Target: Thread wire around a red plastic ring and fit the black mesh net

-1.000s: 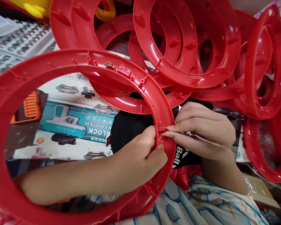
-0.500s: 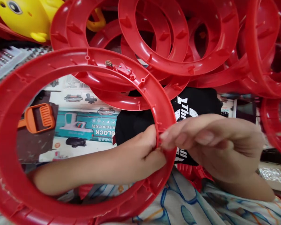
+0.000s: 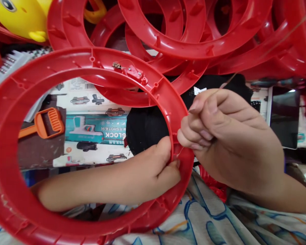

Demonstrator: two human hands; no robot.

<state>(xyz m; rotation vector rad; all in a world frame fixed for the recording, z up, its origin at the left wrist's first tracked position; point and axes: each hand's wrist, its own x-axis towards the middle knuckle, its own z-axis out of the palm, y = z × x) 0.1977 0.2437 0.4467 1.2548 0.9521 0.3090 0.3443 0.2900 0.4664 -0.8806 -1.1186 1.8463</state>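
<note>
A large red plastic ring [image 3: 40,64] fills the left of the view, with a small metal part and clip [image 3: 131,70] on its upper rim. My left hand [image 3: 156,166] reaches through the ring and grips its right rim, thumb on the inner edge. My right hand [image 3: 219,132] is closed just right of that rim, pinching a thin wire [image 3: 257,58] that runs up and to the right. Black mesh fabric [image 3: 145,127] lies behind the rim.
Several more red rings [image 3: 193,44] are piled across the top and right. A yellow toy [image 3: 17,17] sits top left, an orange tool [image 3: 44,124] and a printed toy box [image 3: 97,131] lie behind the ring. Patterned cloth [image 3: 201,221] covers my lap.
My right hand has curled from a flat fingertip pinch at the rim into a fist and lifted slightly, drawing a thin wire up to the right. The left hand keeps its grip.
</note>
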